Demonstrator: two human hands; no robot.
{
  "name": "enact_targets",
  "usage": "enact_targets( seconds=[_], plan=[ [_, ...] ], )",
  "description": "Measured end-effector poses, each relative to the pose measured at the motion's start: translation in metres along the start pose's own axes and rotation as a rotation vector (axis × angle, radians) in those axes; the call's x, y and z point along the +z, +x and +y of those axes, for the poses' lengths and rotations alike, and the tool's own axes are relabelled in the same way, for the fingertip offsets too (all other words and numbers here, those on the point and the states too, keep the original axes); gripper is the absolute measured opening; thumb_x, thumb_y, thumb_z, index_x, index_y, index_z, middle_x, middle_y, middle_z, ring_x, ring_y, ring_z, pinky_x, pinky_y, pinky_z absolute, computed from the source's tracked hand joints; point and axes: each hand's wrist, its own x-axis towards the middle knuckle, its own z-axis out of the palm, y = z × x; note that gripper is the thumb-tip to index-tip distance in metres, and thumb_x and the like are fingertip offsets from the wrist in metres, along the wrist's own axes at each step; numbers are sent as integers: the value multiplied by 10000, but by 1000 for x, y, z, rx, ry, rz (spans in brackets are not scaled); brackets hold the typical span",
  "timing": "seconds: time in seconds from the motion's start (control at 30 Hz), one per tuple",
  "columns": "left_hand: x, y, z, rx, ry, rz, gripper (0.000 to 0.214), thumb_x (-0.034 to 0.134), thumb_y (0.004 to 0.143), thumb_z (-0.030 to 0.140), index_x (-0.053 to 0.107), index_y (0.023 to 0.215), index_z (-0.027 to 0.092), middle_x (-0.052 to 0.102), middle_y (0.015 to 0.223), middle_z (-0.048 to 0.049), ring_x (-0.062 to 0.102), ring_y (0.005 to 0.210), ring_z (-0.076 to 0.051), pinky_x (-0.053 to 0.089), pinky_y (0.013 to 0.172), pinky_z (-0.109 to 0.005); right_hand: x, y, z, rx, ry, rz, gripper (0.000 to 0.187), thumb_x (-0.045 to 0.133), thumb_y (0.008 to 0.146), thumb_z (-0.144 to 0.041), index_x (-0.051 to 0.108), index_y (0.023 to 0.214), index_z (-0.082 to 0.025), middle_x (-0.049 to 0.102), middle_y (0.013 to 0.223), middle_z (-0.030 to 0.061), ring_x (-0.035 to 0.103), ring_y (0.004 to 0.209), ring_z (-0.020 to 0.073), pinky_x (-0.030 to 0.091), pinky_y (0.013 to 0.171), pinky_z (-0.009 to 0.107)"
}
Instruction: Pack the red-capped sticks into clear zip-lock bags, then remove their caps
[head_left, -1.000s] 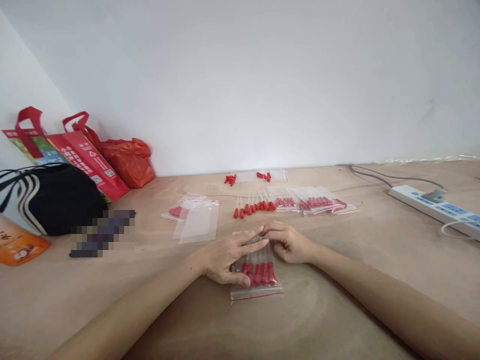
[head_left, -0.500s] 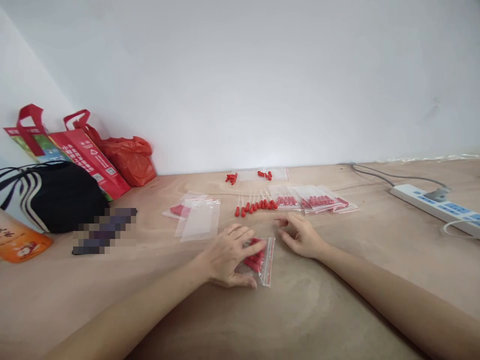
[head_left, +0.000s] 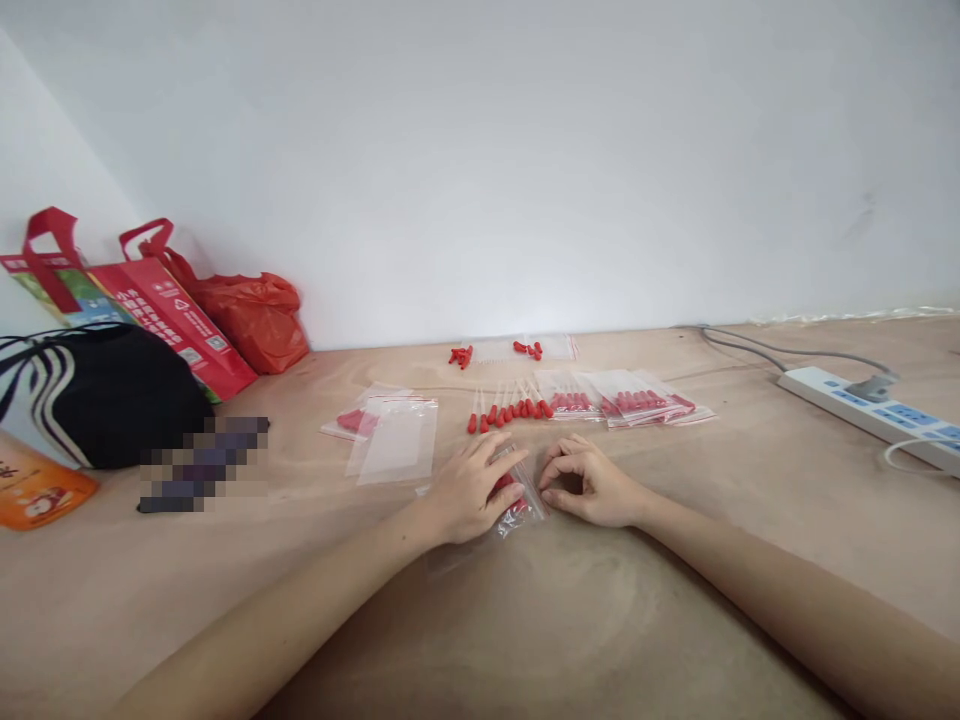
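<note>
A clear zip bag point(head_left: 521, 512) with red-bulbed pieces in it lies on the wooden table. My left hand point(head_left: 474, 490) covers its left part and holds it, thumb and forefinger over the red bulbs. At the bag's right, zip-strip end, my right hand point(head_left: 589, 482) has its fingers curled and thumb and fingertips closed at the edge. Just beyond, a row of droppers point(head_left: 510, 410) with red bulbs and clear stems lies side by side. Filled zip bags point(head_left: 637, 400) overlap to the right of that row. Flat zip bags point(head_left: 397, 440) lie to the left.
Loose red bulbs point(head_left: 461, 356) and another clear bag point(head_left: 555, 347) lie by the wall. A white power strip point(head_left: 862, 400) with cables is at right. At left stand a black drawstring bag point(head_left: 127, 400), a red carrier bag point(head_left: 255, 310) and an orange packet point(head_left: 45, 485).
My left hand and the bag have moved slightly away from me, and the bag has turned. My right hand has come left to the bag's zip end, its fingers curling closed.
</note>
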Motion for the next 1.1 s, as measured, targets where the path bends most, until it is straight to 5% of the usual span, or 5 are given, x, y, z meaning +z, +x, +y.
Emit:
enact_targets(
  seconds=[0.27,0.4,0.6,0.87,1.1],
  plan=[
    [8,5,-10,36,-127,-5,417,425,850,367,426,1238,215,373,1323,-98,377,1202,-238,347,986,-419,6,1,-6,269,-19,33,263,588,721,-406,636,941,-271,501,1116,76,413,1086,256,291,906,487],
    [8,3,-8,40,-143,8,443,427,851,346,391,1265,191,357,1333,-110,353,1221,-233,331,1002,-411,8,6,-17,413,-17,-38,313,629,650,-498,649,874,-280,420,1238,80,293,1200,307,198,933,558],
    [7,3,-8,74,-116,37,370,426,853,311,475,1206,210,381,1312,-110,378,1199,-238,362,970,-418,11,5,-25,342,-24,-64,249,672,605,-465,640,742,-260,455,1210,66,296,1205,283,140,952,549],
    [7,14,-18,279,-93,208,205,442,838,181,646,858,194,593,1030,-61,517,988,-172,422,872,-340,14,0,-29,313,8,44,112,656,631,-318,602,616,-221,529,1119,54,383,1137,255,194,928,510],
    [5,16,-19,401,-35,265,213,420,854,173,632,862,187,637,927,-45,550,855,-146,441,765,-290,13,0,-29,291,37,52,128,659,628,-313,588,597,-211,536,1102,52,393,1122,248,215,912,492]
  ],
)
